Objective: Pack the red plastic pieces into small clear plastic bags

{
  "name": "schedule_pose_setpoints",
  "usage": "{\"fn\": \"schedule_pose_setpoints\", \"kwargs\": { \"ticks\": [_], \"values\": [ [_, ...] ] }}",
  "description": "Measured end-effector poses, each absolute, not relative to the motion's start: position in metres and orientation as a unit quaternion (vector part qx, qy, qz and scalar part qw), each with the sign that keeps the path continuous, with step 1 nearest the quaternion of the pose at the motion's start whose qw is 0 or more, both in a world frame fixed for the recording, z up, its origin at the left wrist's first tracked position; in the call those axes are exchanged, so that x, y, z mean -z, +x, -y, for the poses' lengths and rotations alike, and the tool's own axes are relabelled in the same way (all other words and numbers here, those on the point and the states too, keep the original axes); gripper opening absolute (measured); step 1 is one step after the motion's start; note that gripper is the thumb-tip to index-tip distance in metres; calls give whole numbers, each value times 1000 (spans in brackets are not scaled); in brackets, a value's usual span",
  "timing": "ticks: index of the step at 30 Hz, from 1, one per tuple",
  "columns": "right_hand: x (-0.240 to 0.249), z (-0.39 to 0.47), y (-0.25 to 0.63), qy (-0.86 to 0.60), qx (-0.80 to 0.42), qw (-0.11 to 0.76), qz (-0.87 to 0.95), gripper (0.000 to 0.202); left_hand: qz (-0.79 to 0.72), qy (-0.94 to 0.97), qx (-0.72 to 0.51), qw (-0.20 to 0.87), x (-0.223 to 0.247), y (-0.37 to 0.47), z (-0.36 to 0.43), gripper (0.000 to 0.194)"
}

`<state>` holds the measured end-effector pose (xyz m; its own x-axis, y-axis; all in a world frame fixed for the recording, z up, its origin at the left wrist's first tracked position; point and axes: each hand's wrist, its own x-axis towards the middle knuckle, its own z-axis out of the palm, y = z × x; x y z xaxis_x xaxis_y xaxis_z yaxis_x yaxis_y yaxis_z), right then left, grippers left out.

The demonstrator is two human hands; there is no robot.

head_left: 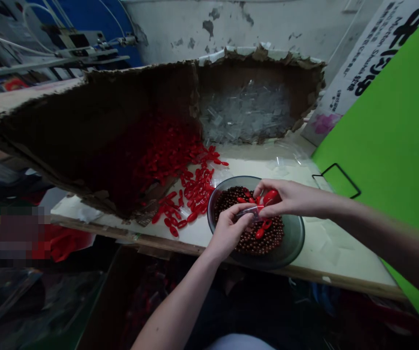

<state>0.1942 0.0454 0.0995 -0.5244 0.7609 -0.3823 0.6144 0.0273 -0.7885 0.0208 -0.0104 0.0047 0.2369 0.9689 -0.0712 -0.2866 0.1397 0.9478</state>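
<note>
Over a greenish bowl [296,245], my left hand [227,232] pinches a small clear plastic tube [249,212] between thumb and fingers. My right hand [286,198] is closed on a shiny red plastic piece [270,197] at the tube's right end; whether the piece sits in the tube cannot be made out. Dark brown round beads [258,244] fill much of the bowl. A few red oval pieces [260,234] lie on top of the beads, just under my fingers.
A torn-edged cardboard box [63,102] stands behind, its left part spilling red oval pieces [198,192] onto the pale table [326,248]. Clear plastic tubes [246,112] are heaped in its right part. A bright green panel [395,131] with a black wire handle [348,180] borders the right side.
</note>
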Motion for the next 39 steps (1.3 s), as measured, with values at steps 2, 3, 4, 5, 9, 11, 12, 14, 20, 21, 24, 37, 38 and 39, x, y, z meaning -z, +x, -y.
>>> {"fn": "schedule_pose_setpoints", "kwargs": {
  "ticks": [2, 3, 4, 5, 9, 11, 12, 14, 20, 21, 24, 37, 38, 39],
  "values": [
    [-90, -38, 197, -466, -541, 137, 687, 31, -390, 437, -492, 644, -4, 20, 11, 30],
    [-86, -35, 198, -462, -545, 165, 680, 30, -391, 436, -493, 643, -4, 20, 11, 31],
    [-82, -32, 198, -461, -543, 188, 676, 29, -392, 435, -493, 644, -4, 21, 12, 31],
    [-78, -29, 199, -463, -539, 207, 673, 27, -395, 434, -491, 644, -4, 21, 12, 32],
    [-71, -21, 201, -463, -540, 240, 660, 26, -407, 466, -476, 624, -3, 21, 14, 31],
    [-72, -19, 203, -461, -549, 230, 658, 28, -406, 495, -464, 612, -2, 20, 14, 30],
    [-74, -19, 203, -461, -553, 219, 659, 29, -404, 508, -456, 608, -1, 19, 14, 30],
    [-77, -19, 204, -465, -556, 195, 661, 30, -401, 528, -443, 603, -2, 17, 14, 30],
    [-81, -18, 203, -480, -535, 171, 674, 28, -398, 559, -421, 593, -5, 11, 15, 31],
    [-81, -18, 201, -482, -533, 171, 674, 28, -399, 561, -418, 593, -5, 11, 15, 31],
    [-77, -15, 197, -481, -537, 188, 667, 27, -402, 551, -420, 598, -4, 11, 17, 31],
    [-69, -34, 193, -458, -559, 260, 640, 32, -370, 371, -445, 726, 7, 11, 6, 35],
    [-70, -37, 193, -458, -550, 283, 639, 30, -371, 364, -440, 733, 7, 10, 5, 35],
    [-70, -40, 192, -455, -545, 304, 635, 29, -372, 360, -435, 737, 6, 9, 5, 36]
  ]
}}
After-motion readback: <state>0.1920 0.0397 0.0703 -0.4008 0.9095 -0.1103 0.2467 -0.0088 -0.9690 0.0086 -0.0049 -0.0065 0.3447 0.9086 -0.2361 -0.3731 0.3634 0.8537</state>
